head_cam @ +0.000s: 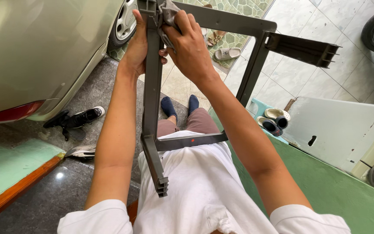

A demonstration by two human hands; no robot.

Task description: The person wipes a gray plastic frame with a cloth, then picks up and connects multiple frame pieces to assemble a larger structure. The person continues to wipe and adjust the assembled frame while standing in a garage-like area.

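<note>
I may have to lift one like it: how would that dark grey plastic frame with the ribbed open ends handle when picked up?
The dark grey plastic frame probably stays stiff: its long bars look straight though held only near the top by the left hand and the right hand. It seems fairly light, being raised in front of the body. Its protruding arms would likely make it awkward and prone to swinging.

The grey frame (pixel 152 99) looks like matt moulded plastic, ribbed at its ends. The rag (pixel 166 13) is soft grey cloth. The car body (pixel 35 47) is glossy painted metal; the dark floor (pixel 57 190) is polished stone.
</note>
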